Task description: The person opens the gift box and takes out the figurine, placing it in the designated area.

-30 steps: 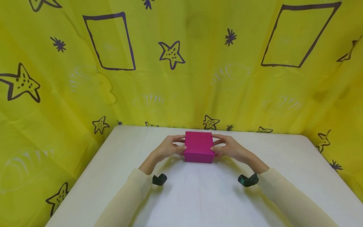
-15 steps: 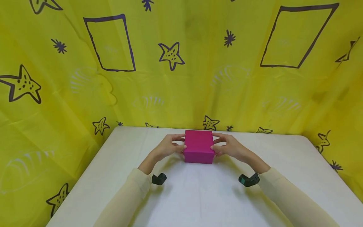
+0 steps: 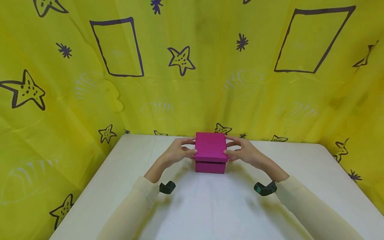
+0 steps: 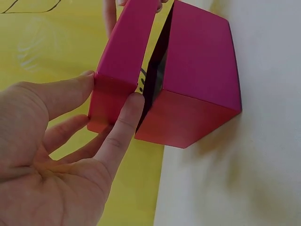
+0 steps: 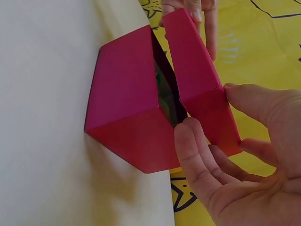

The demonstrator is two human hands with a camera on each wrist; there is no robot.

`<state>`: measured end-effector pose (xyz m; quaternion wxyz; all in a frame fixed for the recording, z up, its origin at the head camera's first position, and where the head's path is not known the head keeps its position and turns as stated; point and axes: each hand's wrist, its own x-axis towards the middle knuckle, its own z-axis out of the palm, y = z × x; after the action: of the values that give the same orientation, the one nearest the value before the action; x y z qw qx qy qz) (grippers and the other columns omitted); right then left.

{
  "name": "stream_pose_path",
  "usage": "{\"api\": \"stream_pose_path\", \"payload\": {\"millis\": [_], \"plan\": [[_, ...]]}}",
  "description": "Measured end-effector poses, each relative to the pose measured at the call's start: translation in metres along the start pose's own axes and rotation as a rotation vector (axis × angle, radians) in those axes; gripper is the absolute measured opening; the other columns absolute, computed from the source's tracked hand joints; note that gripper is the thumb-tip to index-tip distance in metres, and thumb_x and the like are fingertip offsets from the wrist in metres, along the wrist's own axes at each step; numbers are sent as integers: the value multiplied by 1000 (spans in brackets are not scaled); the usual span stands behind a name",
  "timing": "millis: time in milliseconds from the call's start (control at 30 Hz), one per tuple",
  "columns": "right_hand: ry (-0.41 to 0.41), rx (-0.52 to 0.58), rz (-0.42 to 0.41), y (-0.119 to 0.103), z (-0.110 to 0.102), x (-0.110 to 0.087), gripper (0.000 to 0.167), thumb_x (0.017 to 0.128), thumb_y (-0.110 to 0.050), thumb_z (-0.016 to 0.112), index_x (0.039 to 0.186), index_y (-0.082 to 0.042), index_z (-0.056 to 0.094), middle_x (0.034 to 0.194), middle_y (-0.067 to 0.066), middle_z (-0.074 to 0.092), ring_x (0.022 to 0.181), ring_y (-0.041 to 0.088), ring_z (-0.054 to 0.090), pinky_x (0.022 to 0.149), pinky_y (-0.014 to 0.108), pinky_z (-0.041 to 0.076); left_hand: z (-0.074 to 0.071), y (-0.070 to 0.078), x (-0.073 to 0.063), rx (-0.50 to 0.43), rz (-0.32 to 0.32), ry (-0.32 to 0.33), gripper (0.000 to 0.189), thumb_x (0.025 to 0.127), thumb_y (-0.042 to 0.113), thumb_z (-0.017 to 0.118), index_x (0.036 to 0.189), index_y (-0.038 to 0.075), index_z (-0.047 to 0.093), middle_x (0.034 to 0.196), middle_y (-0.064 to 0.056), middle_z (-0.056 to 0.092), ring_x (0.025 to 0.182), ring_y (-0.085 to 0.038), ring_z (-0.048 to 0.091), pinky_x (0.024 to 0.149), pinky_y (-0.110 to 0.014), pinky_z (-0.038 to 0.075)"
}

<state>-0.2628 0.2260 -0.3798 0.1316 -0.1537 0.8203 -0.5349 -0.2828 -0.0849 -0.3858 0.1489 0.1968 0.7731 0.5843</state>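
A pink box lid (image 3: 211, 145) is raised just above the pink box base (image 3: 210, 167), leaving a narrow dark gap along the front. My left hand (image 3: 176, 152) grips the lid's left side, thumb near the front corner. On the opposite side my right hand (image 3: 246, 153) grips the lid the same way. In the left wrist view the lid (image 4: 120, 61) stands apart from the base (image 4: 202, 56), with fingertips under the lid's rim. Through the gap in the right wrist view, something greenish (image 5: 165, 96) shows inside the base; most of it is hidden.
The base stands on a white table (image 3: 207, 206) near its far edge. A yellow curtain (image 3: 204, 90) printed with stars and shapes hangs behind and on both sides. Dark wrist devices (image 3: 265, 189) sit at both sleeve cuffs.
Both hands have lifted the lid up off the base, opening a gap between them. The base has stayed in place on the table.
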Motion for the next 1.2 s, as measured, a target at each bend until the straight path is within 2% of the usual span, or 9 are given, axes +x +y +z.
{"api": "stream_pose_path", "payload": {"millis": [200, 500, 667, 800, 1000, 1100, 1200], "plan": [[13, 3, -14, -2, 0, 0, 80, 97, -20, 73, 162, -8, 28, 145, 29, 50, 95, 45, 72, 89, 41, 61, 1, 4, -2, 4, 27, 17, 65, 95, 3, 72, 155, 8, 46, 148, -15, 55, 99, -26, 74, 88, -38, 61], [52, 22, -30, -7, 2, 3, 83, 95, -16, 75, 163, -14, 27, 145, 26, 48, 93, 30, 74, 86, 40, 62, 4, 5, 1, -9, 47, 79, 71, 93, 1, 74, 157, 8, 42, 147, -12, 55, 98, -24, 74, 88, -37, 60], [69, 0, -57, -9, 2, 5, 83, 95, -14, 75, 163, -10, 26, 147, 25, 46, 95, 30, 73, 86, 41, 62, 4, 7, 3, 3, 39, 105, 74, 91, 0, 75, 157, 11, 43, 148, -7, 54, 95, -22, 74, 88, -36, 59], [80, 3, -65, -11, 2, 6, 83, 96, -8, 73, 163, -9, 25, 146, 28, 45, 101, 33, 71, 85, 43, 62, 4, 9, 4, 16, 48, 123, 74, 91, -2, 76, 156, 14, 45, 146, -9, 54, 95, -23, 74, 87, -38, 60], [119, 13, -65, -17, 4, 7, 82, 97, -4, 70, 164, -9, 24, 138, 30, 50, 107, 37, 68, 83, 43, 62, 6, 12, 6, 74, 76, 189, 76, 88, -2, 79, 155, 15, 48, 130, -17, 61, 101, -24, 70, 80, -35, 63], [130, -3, -74, -19, 5, 7, 79, 98, -6, 69, 163, -9, 25, 136, 30, 54, 107, 38, 69, 83, 44, 62, 7, 13, 7, 132, 109, 227, 76, 86, -3, 80, 154, 13, 49, 120, -16, 66, 101, -25, 70, 77, -33, 63], [137, -8, -86, -21, 6, 8, 75, 100, -8, 67, 163, -8, 26, 137, 30, 54, 111, 41, 68, 85, 46, 61, 7, 13, 8, 174, 137, 255, 74, 87, -2, 80, 153, 13, 51, 116, -15, 69, 101, -27, 71, 77, -33, 63]]}}
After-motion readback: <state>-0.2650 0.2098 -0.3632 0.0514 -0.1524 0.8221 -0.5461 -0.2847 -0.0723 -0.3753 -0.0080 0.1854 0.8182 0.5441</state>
